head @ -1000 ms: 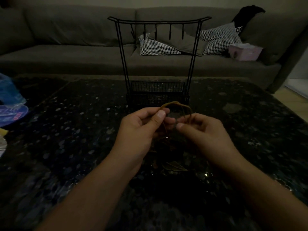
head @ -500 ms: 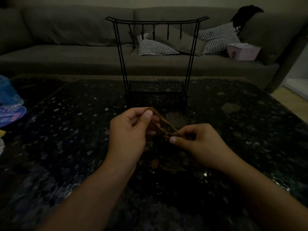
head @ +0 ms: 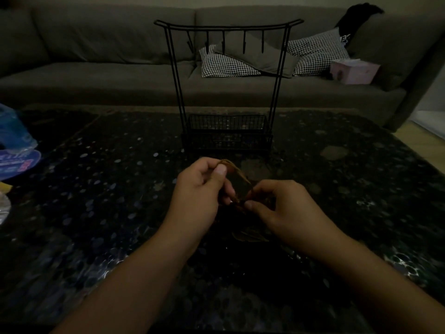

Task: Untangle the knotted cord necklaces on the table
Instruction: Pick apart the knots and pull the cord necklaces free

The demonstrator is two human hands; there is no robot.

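Head view, dim room. Left hand raised over the table, thumb and curled fingers pinching the upper bend of the cord. Right hand just beside it and a little lower, thumb and forefinger pinching the same cord at a dark bunched part between the two hands; knot or bead, cannot tell. Brown strands running taut on a slant from the left thumb down to the right fingertips. More cord hanging below the hands toward the tabletop, with a leaf-shaped pendant lying on the table just under the right wrist. Whether one necklace or several, cannot tell in this light.

Behind the hands, a black wire stand upright on the table, hooks along its top bar, a mesh basket at its foot. At the left edge, blue plastic packaging. Beyond the table, a grey sofa with checked pillows, a pink box and a black garment at its right end.
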